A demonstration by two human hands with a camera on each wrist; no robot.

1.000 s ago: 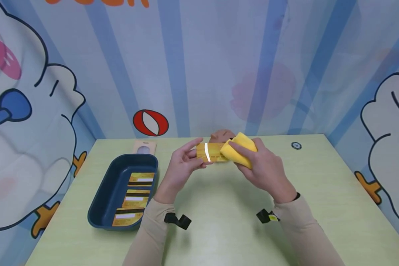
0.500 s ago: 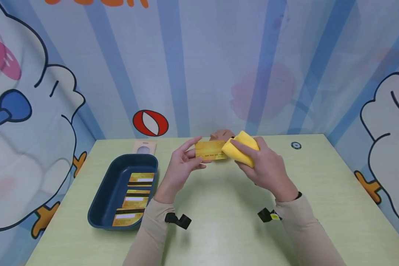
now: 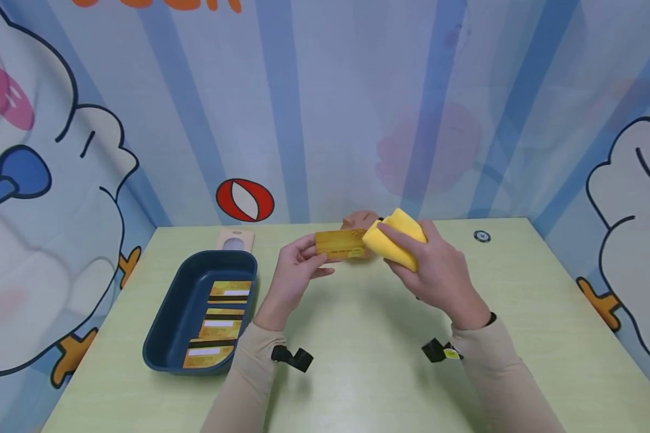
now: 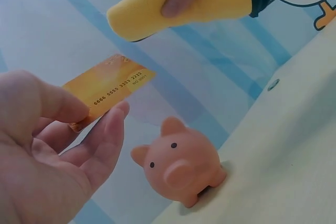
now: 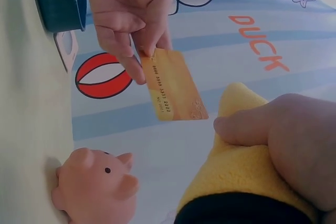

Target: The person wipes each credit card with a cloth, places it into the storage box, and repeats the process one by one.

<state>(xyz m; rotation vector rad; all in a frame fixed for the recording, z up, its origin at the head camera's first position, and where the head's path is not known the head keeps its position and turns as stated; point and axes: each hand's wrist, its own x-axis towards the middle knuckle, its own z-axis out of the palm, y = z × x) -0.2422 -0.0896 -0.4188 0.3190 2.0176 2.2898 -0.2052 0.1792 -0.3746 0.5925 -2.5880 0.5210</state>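
My left hand (image 3: 288, 273) pinches a gold bank card (image 3: 338, 245) by its left end, thumb in front and fingers behind. The card is held above the table, its numbered face towards me. My right hand (image 3: 439, 270) grips a folded yellow cloth (image 3: 392, 242), which has a dark part at one end in the wrist views. In the head view the cloth overlaps the card's right end. A gap shows between cloth and card in the left wrist view (image 4: 123, 82). Beyond them a pink piggy bank (image 4: 184, 161) stands on the table.
Left of my left arm, a dark blue tray (image 3: 159, 325) holds several gold bank cards (image 3: 211, 356), stripe side up. Behind it lies a beige flat piece (image 3: 242, 236) with a round window. A small dark disc (image 3: 482, 236) lies at the back right of the table (image 3: 520, 337).
My right hand has moved slightly right and up with the cloth. The card has shifted a little left and lost its bright glare. My raised left index finger has come down behind the card.
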